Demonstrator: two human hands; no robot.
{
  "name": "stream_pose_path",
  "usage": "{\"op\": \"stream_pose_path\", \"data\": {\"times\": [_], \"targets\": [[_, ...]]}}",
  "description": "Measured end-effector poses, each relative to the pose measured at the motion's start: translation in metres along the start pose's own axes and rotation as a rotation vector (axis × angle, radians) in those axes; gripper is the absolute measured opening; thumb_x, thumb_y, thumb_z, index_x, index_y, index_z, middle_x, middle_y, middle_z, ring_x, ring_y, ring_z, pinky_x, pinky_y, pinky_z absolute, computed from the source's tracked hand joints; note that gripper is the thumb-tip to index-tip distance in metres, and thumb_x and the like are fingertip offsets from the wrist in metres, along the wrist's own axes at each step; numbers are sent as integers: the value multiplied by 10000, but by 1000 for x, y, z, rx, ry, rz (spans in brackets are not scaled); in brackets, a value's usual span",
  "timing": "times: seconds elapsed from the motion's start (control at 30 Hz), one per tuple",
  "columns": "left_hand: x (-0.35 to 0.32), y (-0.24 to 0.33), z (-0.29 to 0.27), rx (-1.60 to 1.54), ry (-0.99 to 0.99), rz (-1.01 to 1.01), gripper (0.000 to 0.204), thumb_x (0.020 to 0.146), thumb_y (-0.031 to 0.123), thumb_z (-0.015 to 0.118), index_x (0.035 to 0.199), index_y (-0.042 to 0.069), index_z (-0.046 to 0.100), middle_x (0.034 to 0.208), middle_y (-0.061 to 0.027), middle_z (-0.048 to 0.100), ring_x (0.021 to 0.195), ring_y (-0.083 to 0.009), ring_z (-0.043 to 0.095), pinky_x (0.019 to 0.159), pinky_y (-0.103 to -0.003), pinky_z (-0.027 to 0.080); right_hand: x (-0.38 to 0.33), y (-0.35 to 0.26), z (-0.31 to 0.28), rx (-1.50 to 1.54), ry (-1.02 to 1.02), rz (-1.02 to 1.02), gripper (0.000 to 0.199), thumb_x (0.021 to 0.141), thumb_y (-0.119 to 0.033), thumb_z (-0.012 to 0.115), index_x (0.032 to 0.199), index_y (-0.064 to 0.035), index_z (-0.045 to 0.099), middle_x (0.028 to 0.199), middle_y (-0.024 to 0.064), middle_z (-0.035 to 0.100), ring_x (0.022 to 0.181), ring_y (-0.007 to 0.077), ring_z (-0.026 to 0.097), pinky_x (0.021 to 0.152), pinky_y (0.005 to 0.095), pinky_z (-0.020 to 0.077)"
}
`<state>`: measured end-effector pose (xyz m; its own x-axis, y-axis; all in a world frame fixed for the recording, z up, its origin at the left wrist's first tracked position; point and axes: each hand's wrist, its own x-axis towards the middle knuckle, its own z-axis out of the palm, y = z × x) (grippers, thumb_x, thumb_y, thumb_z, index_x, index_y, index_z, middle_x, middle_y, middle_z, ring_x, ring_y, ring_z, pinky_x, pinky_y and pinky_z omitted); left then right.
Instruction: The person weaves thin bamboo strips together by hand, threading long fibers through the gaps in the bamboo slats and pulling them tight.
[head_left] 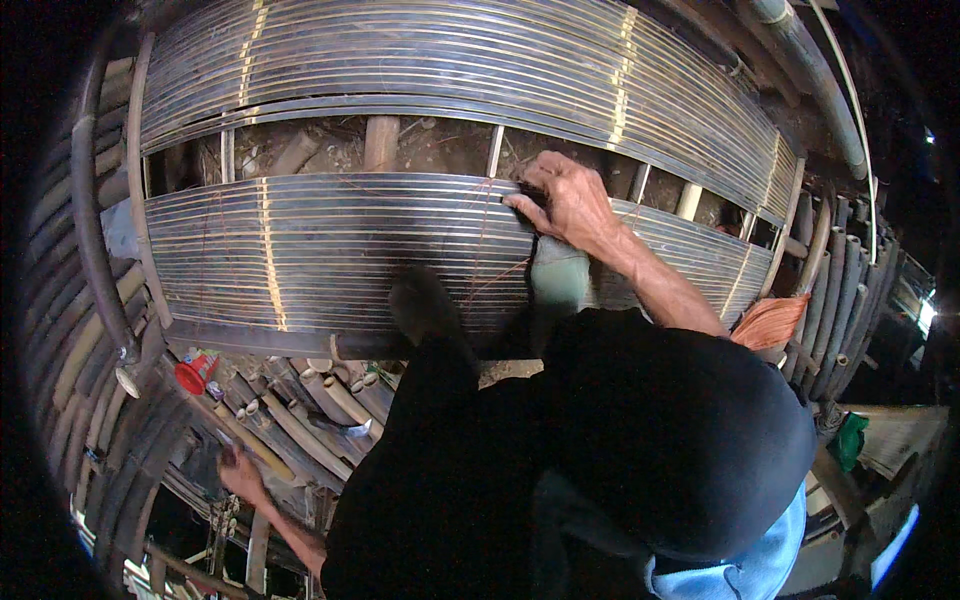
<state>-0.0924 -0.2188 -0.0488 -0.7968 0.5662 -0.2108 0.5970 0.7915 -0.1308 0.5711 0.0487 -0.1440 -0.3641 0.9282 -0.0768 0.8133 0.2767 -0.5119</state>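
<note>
My right hand (572,200) is at the upper edge of the nearer panel of dark bamboo slats (370,225). Its thumb and curled fingers close round the edge slat, beside the gap between the two panels. Thin reddish threads lie across the slats close by. At the lower left, my left hand (240,474) is stretched out low over bamboo pieces. Its fingers are curled and partly blurred, with a thin pale thing near them that I cannot make out. A foot in a green covering (560,275) and a dark-covered foot (428,300) rest on the near panel.
The farther slat panel (430,50) lies across the gap, where crosspieces show over the ground. Bamboo poles (60,250) line the left side; more poles (845,310) stand at the right. A red object (190,376) and cut bamboo lengths (300,430) lie below. An orange bundle (772,322) sits at the right.
</note>
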Motion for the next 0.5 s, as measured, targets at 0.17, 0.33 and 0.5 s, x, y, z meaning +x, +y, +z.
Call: {"op": "stream_pose_path", "data": {"times": [0.17,0.33,0.5], "targets": [[-34,281,33,-433,34,696,263,890,187,762,1063,-6,717,1039,-158,706,957,-289,659,899,-394,503,-4,12,7,110,8,29,161,893,-175,696,960,-30,723,942,165,684,894,349,672,778,456,565],[-105,447,56,-610,-114,1272,388,745,135,841,1092,36,700,1063,-163,679,1033,-361,620,964,-443,481,11,24,9,201,-78,23,183,946,-179,608,909,-16,683,898,193,653,876,401,645,797,502,533],[-171,499,44,-805,-401,1505,496,722,126,845,1190,56,694,1114,-176,679,1080,-336,622,958,-423,488,4,-13,-13,636,-205,-149,158,993,-130,583,938,10,629,891,152,625,844,304,625,777,438,514]]}}
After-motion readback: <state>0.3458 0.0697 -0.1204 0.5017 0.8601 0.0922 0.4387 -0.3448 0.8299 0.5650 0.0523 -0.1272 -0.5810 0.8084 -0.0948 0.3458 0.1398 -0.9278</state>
